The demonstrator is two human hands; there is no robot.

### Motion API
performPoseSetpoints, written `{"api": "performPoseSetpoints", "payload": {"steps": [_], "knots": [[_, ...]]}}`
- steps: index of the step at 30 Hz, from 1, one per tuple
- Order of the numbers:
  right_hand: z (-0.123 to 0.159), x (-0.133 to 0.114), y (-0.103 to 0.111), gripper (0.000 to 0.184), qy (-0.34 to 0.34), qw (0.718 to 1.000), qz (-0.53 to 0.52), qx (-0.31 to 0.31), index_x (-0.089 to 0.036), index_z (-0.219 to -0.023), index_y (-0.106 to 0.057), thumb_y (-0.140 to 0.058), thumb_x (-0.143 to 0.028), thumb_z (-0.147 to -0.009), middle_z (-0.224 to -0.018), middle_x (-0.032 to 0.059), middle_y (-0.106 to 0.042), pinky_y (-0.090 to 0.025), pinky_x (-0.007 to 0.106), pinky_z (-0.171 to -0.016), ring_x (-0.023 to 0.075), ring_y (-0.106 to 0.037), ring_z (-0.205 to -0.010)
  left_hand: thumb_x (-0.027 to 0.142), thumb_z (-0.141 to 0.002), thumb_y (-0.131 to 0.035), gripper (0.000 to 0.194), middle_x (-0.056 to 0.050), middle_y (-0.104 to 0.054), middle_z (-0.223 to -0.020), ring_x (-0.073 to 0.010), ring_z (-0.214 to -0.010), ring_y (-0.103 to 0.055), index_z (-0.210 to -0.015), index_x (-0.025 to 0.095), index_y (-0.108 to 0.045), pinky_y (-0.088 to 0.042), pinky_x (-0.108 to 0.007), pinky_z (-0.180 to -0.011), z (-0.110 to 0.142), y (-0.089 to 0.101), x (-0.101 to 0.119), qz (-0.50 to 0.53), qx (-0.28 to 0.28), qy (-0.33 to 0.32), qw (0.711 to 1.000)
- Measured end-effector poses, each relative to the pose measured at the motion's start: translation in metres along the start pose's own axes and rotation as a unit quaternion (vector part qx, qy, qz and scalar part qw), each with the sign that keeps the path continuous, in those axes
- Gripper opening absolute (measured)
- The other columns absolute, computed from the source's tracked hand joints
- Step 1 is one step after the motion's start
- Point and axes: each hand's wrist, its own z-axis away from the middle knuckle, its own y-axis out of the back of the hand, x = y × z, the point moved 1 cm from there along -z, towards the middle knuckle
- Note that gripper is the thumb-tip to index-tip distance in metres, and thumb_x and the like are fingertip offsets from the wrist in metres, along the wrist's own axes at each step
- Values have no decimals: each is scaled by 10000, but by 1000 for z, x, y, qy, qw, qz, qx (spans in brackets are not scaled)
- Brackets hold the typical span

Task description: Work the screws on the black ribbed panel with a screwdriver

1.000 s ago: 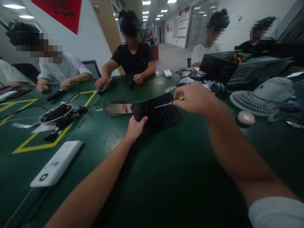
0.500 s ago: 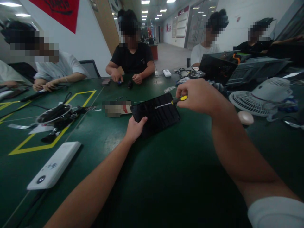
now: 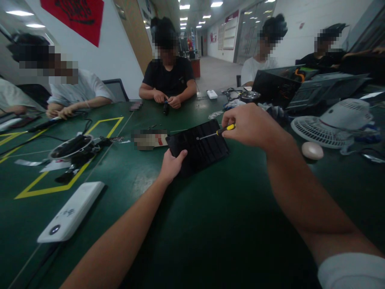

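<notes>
My left hand [image 3: 173,163] grips the lower left corner of a flat black ribbed panel [image 3: 204,154], its thumb lying on top. The panel is tilted above the green table. My right hand [image 3: 240,123] is closed on the yellow and black handle of a screwdriver [image 3: 226,129]. The screwdriver's thin metal shaft points left across the panel, with a small light round spot at its tip; whether the tip touches the panel I cannot tell. Behind the panel's left edge lies a beige piece with a red mark [image 3: 156,140].
On the left are a white power bank [image 3: 72,212] with a cable and a ring-shaped device [image 3: 72,146] within yellow tape. A white fan [image 3: 333,124] and a pale mouse [image 3: 312,150] are at the right. Several people sit around the table [image 3: 240,224].
The screwdriver and my right hand have shifted very slightly. My left hand still holds the panel. The view has moved a little, and the person opposite has brought both hands together.
</notes>
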Motion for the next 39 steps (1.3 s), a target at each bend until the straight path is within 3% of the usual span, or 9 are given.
{"api": "performPoseSetpoints", "payload": {"steps": [14, 21, 28, 35, 39], "knots": [[0, -3, -6, 236, 2, 1000, -12, 9, -228, -1067, -880, -748, -275, -877, -1032, 108, -832, -526, 408, -837, 303, -739, -969, 433, -769, -919, 478, -143, -841, -1168, -356, -1116, -793, -1140, 176, -760, -621, -547, -1069, 0, 0, -1, 23, -3, 7, 1000], [2, -7, -6, 234, -22, 1000, 8, 5, -257, -1096, -876, -753, -312, -905, -1093, 123, -832, -524, 438, -846, 342, -735, -1040, 449, -760, -923, 444, -127, -844, -1094, -353, -1080, -796, -1076, 178, -769, -622, -542, -1065, -1, 2, -1, -7, 9, -2, 1000], [3, -13, -2, 243, -40, 999, 23, -27, -286, -1127, -869, -692, -385, -993, -1119, 120, -835, -526, 460, -853, 361, -737, -1076, 445, -762, -923, 455, -135, -848, -1134, -356, -1101, -799, -1101, 181, -773, -625, -545, -1066, 0, 2, 0, 7, 4, -4, 1000], [1, -11, -3, 397, -56, 994, 47, -85, -265, -1261, -845, -507, -384, -1090, -1239, 171, -825, -531, 492, -866, 405, -757, -1133, 480, -762, -921, 506, -140, -850, -1168, -349, -1109, -796, -1138, 174, -777, -616, -523, -1060, -1, 2, -3, 12, -2, -2, 1000], [0, -10, -5, 377, -58, 994, 29, -85, -247, -1239, -839, -541, -414, -1080, -1201, 182, -822, -537, 481, -861, 398, -757, -1110, 505, -753, -921, 524, -133, -849, -1144, -349, -1090, -794, -1131, 172, -775, -610, -528, -1057, -1, 2, -4, 8, 1, -1, 1000]]}}
